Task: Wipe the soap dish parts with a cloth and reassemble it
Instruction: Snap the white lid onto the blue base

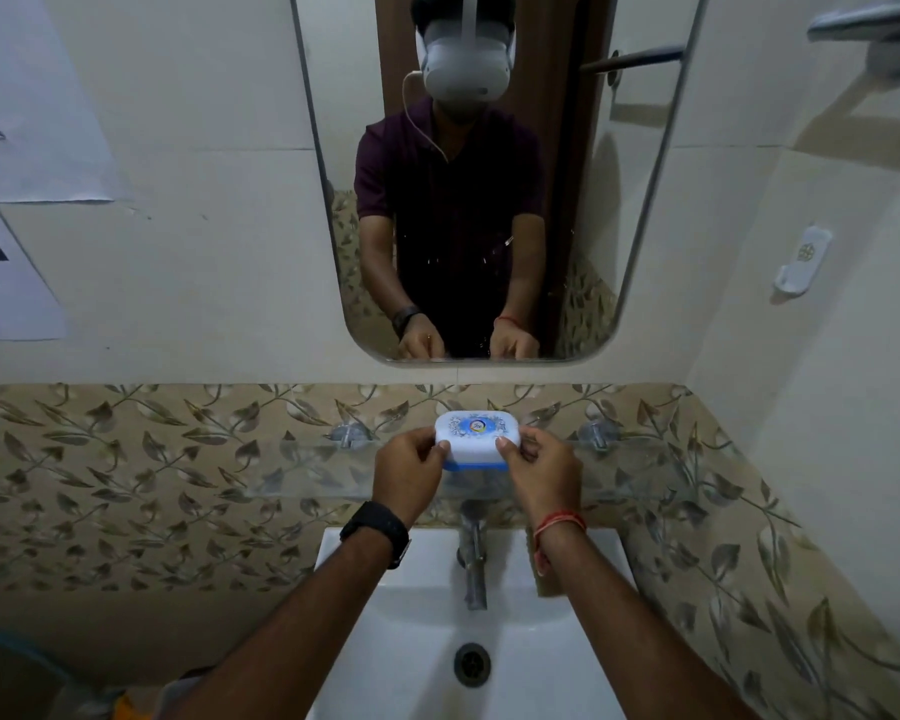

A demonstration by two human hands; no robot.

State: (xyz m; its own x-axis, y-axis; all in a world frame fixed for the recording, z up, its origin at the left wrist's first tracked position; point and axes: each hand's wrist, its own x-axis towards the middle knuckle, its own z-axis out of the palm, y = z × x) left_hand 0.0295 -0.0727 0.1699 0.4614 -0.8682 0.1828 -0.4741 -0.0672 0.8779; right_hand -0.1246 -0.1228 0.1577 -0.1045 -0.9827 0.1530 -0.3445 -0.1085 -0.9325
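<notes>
White rounded plastic soap dish with blue base [475,441] closed, lid on, at clear glass wall shelf [645,470] above white basin [567,641]. Left hand [409,470] and right hand [539,467] grip its ends. No cloth visible. Judgement: either nothing begun or reassembly finished; cannot tell which.

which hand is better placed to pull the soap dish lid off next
Probably right: the right hand pinches the white lid, while the left hand wraps the soap dish lower, nearer its blue base.

hands 2: left hand [409,472], right hand [541,475] | soap dish [475,438] 1 | tap [473,558] 1 | sink [411,615] 1
</notes>
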